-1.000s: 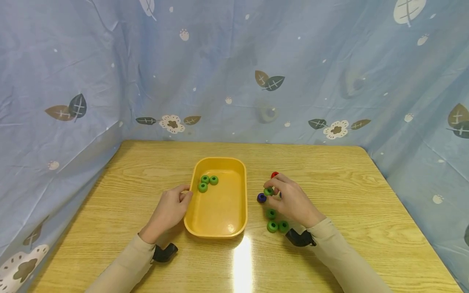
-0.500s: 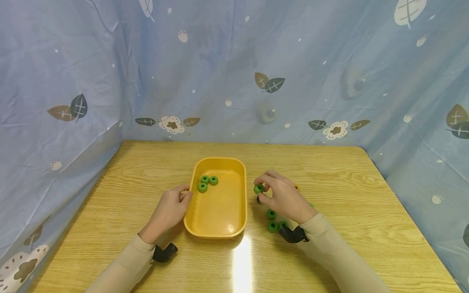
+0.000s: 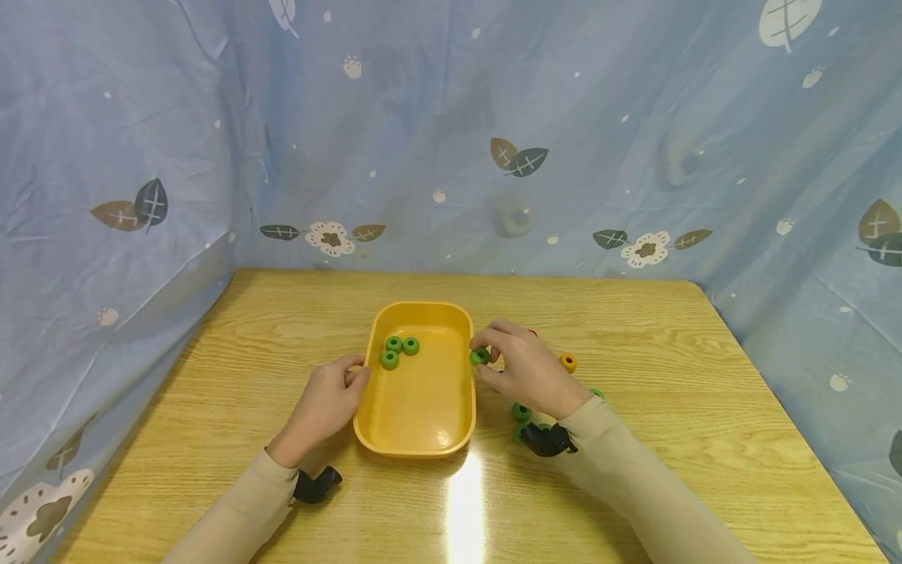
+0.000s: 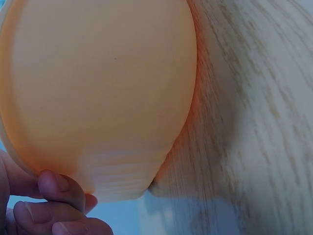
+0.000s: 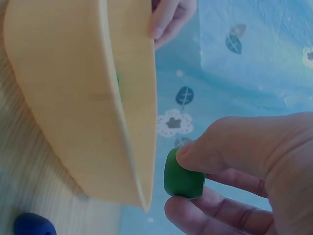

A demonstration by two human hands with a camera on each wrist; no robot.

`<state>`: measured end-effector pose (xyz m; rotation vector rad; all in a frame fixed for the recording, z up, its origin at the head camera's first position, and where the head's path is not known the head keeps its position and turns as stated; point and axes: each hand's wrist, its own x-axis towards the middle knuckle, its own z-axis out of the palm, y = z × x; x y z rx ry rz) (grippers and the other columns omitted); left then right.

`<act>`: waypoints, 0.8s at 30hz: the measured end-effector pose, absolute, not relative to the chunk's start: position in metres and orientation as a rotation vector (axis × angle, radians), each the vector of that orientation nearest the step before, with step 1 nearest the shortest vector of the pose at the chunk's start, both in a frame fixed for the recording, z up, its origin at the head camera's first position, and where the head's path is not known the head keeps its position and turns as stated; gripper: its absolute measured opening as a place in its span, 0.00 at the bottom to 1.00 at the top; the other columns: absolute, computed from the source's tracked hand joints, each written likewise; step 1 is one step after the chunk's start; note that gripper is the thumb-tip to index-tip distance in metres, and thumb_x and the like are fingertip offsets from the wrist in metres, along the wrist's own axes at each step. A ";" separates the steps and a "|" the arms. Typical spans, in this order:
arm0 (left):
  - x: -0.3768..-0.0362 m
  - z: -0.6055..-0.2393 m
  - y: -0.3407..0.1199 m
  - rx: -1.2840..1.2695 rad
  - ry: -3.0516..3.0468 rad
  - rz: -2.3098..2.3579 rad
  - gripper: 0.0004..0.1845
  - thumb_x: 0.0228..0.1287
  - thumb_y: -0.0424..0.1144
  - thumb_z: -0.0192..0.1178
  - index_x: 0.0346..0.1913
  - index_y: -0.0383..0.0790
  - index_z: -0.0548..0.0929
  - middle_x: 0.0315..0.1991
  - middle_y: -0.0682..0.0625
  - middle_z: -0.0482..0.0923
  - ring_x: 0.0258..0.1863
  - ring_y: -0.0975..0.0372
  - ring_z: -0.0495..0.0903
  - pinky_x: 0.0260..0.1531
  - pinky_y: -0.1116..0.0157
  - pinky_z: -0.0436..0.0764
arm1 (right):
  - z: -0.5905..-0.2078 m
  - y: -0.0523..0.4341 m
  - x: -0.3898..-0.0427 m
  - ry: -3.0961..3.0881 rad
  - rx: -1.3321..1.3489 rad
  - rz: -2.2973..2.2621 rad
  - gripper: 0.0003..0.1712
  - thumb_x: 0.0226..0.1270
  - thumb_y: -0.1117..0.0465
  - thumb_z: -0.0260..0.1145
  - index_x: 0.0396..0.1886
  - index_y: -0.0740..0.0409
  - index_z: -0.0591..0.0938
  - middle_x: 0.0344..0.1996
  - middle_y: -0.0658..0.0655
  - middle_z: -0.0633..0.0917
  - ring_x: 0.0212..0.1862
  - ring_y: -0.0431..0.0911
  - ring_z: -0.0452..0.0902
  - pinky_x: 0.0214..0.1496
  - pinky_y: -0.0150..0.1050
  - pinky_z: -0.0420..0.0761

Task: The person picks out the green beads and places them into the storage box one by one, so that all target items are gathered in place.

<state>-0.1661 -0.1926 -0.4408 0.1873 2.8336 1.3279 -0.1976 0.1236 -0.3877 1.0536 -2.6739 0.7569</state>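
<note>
While our right grip (image 3: 527,366) pinches a green bead (image 5: 184,177) just beside the right rim of the yellow tray (image 3: 423,403), we could knock it loose by crossing low; if our left grip (image 3: 326,399), which holds the opposite rim, pulls, the tray may slide.

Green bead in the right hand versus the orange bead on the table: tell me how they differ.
The green bead is pinched in the right hand; the orange bead lies on the table. The green bead is close to the tray, the orange bead farther off to its right. Both are rounded, with a dark hole.
</note>
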 end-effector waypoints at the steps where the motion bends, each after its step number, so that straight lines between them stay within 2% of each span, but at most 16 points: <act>1: -0.166 -0.441 -0.192 0.186 2.833 1.328 0.19 0.81 0.37 0.51 0.65 0.29 0.80 0.15 0.54 0.66 0.12 0.66 0.59 0.14 0.70 0.60 | -0.387 0.122 -0.198 -2.673 1.062 0.764 0.12 0.66 0.66 0.73 0.49 0.55 0.86 0.42 0.51 0.82 0.39 0.47 0.80 0.40 0.36 0.80; 12: -0.165 -0.441 -0.191 0.166 2.844 1.307 0.19 0.81 0.37 0.51 0.65 0.29 0.80 0.15 0.54 0.67 0.12 0.66 0.59 0.15 0.70 0.60 | -0.381 0.102 -0.204 -2.677 1.133 0.730 0.12 0.66 0.66 0.74 0.48 0.56 0.86 0.43 0.52 0.82 0.38 0.46 0.81 0.39 0.32 0.81; 24: -0.164 -0.439 -0.191 0.173 2.853 1.303 0.19 0.81 0.37 0.51 0.64 0.29 0.80 0.17 0.53 0.71 0.13 0.66 0.62 0.15 0.70 0.62 | -0.376 0.082 -0.209 -2.669 1.202 0.721 0.11 0.68 0.65 0.72 0.49 0.58 0.86 0.45 0.54 0.83 0.38 0.46 0.82 0.41 0.34 0.82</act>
